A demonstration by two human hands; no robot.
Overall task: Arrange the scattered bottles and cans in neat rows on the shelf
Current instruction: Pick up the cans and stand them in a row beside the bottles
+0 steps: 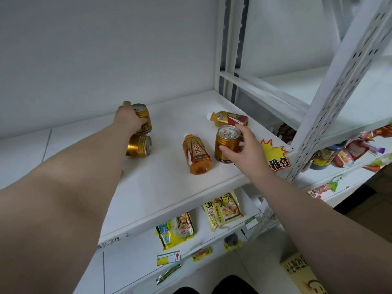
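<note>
On the white shelf (pixel 161 187), my left hand (pixel 128 118) grips an upright gold can (pixel 144 117) near the back wall. Just in front of it a second gold can (pixel 139 146) lies on its side. My right hand (pixel 244 149) wraps around another upright gold can (pixel 226 143) near the shelf's right front. An amber bottle (pixel 197 154) lies on its side left of that can, cap pointing away. A second amber bottle (pixel 228 119) lies on its side behind my right hand.
A perforated white upright (pixel 331 98) rises at the shelf's right corner, beside a yellow-red promo sticker (pixel 275 155). Snack packets (pixel 222 211) lie on the lower shelf. More packaged goods (pixel 347 151) fill the neighbouring shelf to the right.
</note>
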